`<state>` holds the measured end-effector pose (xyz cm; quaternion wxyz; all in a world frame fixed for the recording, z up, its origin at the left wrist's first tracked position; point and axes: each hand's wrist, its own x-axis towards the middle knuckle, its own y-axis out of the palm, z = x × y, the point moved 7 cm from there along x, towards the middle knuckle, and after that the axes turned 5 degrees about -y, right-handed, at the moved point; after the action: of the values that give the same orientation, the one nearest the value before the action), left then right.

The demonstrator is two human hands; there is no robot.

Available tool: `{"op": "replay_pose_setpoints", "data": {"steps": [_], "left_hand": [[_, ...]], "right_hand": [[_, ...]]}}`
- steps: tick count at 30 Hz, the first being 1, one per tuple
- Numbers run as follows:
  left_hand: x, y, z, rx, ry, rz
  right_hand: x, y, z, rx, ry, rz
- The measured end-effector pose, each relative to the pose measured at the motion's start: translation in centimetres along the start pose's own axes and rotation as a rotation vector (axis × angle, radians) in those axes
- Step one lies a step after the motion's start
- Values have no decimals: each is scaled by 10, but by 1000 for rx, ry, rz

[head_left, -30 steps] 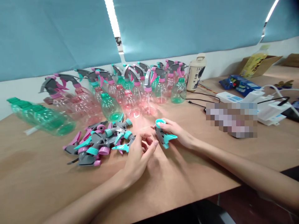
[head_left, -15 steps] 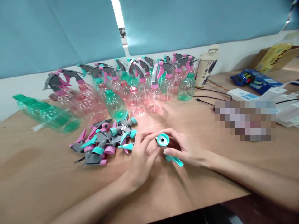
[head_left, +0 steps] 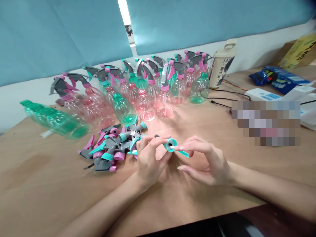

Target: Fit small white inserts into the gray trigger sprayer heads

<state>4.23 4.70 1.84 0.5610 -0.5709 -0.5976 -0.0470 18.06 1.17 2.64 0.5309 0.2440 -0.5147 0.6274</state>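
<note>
My left hand [head_left: 151,159] is closed on a spray head [head_left: 170,145] with a teal collar, whose round opening faces me. A teal trigger sticks out from it to the right. My right hand [head_left: 207,158] has its thumb and fingers apart, and its index fingertip is at the collar's opening. Just left of my left hand lies a pile of loose spray heads [head_left: 112,146] in grey, pink and teal. Behind the pile stand several pink and green bottles, among them an uncapped green bottle [head_left: 123,108] and an uncapped pink bottle [head_left: 147,107].
Several green bottles [head_left: 54,121] stand in a row at the left. Bottles with spray heads [head_left: 180,82] fill the back along the wall. To the right are a cream bottle [head_left: 222,65], a black cable [head_left: 224,93], a blue packet [head_left: 281,77] and a pixelated patch. Brown paper [head_left: 61,191] covers the table.
My right hand has let go of the spray head and moved slightly right, its fingers opening. My left hand still holds the spray head. The view has shifted slightly.
</note>
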Motion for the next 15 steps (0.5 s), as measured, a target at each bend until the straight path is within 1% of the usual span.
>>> {"op": "replay_pose_setpoints", "data": {"steps": [4, 9, 12, 15], "left_hand": [[1, 1, 2, 55, 60, -24], [1, 3, -1, 87, 88, -31], [1, 4, -4, 92, 102, -41], [0, 4, -5, 99, 111, -47]], "right_hand": [[-4, 1, -7, -101, 75, -23], [-10, 5, -7, -170, 143, -14], [-14, 5, -6, -158, 171, -32], [-15, 4, -5, -189, 160, -50]]}}
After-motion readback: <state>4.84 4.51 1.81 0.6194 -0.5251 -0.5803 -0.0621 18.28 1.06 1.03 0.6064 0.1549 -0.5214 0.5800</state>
